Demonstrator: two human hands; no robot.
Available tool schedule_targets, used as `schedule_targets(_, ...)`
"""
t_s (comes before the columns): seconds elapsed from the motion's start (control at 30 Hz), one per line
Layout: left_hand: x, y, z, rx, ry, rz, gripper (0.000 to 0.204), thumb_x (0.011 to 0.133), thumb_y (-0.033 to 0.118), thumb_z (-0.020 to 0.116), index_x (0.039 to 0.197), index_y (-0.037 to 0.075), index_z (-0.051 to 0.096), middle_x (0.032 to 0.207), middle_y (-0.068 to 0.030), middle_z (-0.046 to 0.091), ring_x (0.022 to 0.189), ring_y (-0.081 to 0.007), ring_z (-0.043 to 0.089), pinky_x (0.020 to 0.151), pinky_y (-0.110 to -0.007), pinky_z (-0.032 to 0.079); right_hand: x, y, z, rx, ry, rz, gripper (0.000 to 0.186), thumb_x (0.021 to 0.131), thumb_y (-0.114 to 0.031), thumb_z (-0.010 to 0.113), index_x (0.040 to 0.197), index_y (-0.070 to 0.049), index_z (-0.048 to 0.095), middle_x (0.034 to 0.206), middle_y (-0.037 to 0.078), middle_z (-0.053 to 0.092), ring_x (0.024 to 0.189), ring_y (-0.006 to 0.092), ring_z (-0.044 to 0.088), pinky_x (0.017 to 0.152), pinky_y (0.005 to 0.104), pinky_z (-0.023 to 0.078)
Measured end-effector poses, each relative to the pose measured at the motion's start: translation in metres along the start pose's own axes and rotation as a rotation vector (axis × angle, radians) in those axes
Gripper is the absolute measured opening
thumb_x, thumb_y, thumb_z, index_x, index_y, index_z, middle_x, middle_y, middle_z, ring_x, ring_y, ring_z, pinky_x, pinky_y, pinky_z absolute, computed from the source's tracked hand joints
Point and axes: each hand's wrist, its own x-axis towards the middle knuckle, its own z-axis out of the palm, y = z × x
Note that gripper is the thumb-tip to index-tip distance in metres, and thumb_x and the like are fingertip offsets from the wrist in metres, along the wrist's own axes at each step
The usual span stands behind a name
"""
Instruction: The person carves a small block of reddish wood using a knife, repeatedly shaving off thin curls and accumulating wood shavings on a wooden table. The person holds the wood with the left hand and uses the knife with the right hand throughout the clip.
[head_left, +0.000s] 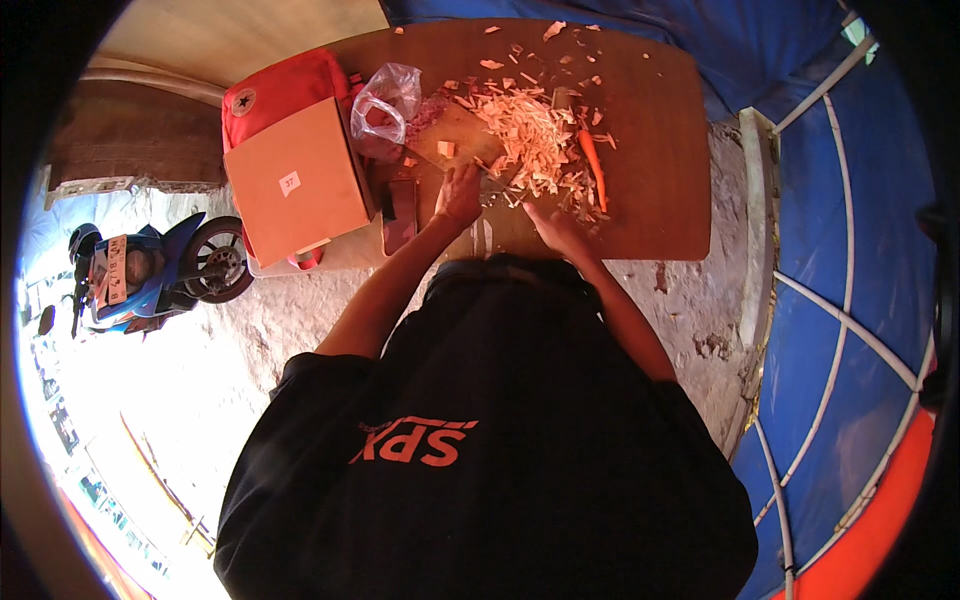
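My left hand is closed at the near edge of a light cutting board, fingers curled down; what they hold is hidden. My right hand is closed beside it to the right, near the table's front edge. From its fingers a thin blade, apparently a knife, slants toward the left hand; its handle is hidden. Ahead of both hands lies a heap of pale cut strips. A small pale block rests on the board. To the right of the heap lies a long orange carrot-shaped thing.
On the brown table, a cardboard box, a red bag, a clear plastic bag and a dark phone lie leftward. Pale scraps are scattered at the back. A blue motorbike stands left; blue tarpaulin hangs right.
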Motion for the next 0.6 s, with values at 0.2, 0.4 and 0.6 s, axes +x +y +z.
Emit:
schedule_targets(0.2,-0.005,0.002,-0.003,-0.225,0.011,-0.131,0.047,0.068,0.002,0.055,0.115,-0.003,0.052,0.118,-0.0198,0.051,0.111,-0.0346,0.049,0.095,-0.039,0.041,0.023,-0.008,0.002,0.128,0.089,0.013,0.104,0.079,-0.081,0.027,0.108,0.015,0.059,0.106,0.037,0.058,0.108,0.0414,0.058,0.089,0.0463,0.045)
schedule_targets(0.4,-0.017,-0.002,-0.001,-0.173,0.108,0.000,0.041,0.072,0.001,0.052,0.112,-0.001,0.055,0.111,-0.0159,0.054,0.112,-0.0316,0.050,0.092,-0.040,0.044,0.024,-0.003,0.006,-0.022,-0.099,0.002,0.102,0.080,-0.080,0.028,0.119,0.011,0.054,0.118,0.032,0.055,0.113,0.0426,0.054,0.094,0.0459,0.043)
schedule_targets(0.6,-0.009,-0.004,-0.006,-0.250,0.131,-0.109,0.051,0.072,0.001,0.052,0.123,0.007,0.051,0.110,-0.0147,0.053,0.108,-0.0326,0.051,0.091,-0.042,0.044,0.019,0.001,-0.007,0.129,0.232,0.029,0.090,0.079,-0.078,0.036,0.087,0.005,0.068,0.087,0.027,0.065,0.087,0.0399,0.065,0.073,0.0486,0.049)
